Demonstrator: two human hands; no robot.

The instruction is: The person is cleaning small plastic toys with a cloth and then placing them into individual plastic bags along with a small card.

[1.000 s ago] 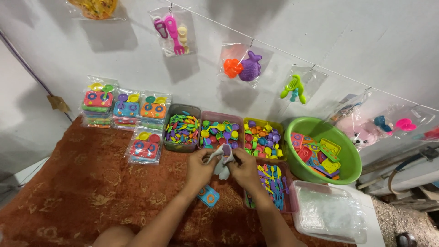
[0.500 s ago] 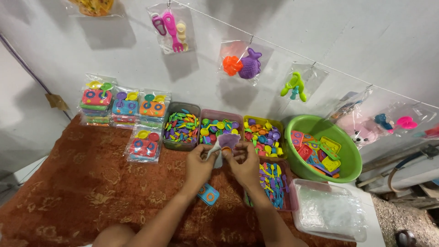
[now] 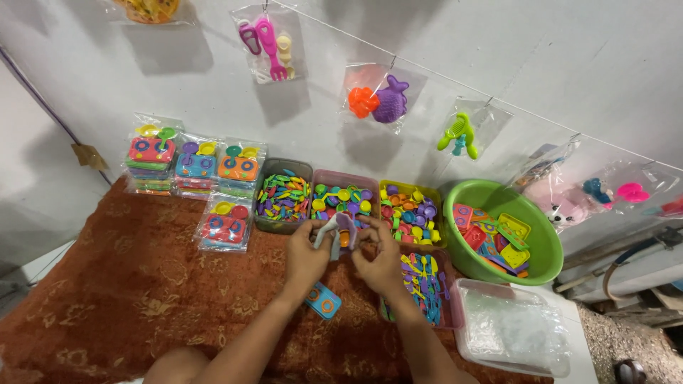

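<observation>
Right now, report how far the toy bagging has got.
Done: four sealed toy sets sit on the rug's left. In hand: left hand and right hand both grip a clear bag of small pieces. Left: loose pieces fill the trays and green basin; empty bags wait.

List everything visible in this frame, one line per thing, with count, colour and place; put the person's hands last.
hanging toy bags: about seven, clear with coloured toys, on a string along the wall.
sealed toy packs: four, multicoloured, back left on the carpet.
small trays: four, full of mixed-colour plastic pieces, centre.
green basin: one, holding flat coloured pieces, right.
clear tub: one, holding clear bags, front right.
blue piece: one, on the carpet between the forearms.
carpet: one, rust-red, patterned.
left hand and right hand: together holding a clear bag with small toys inside.
</observation>
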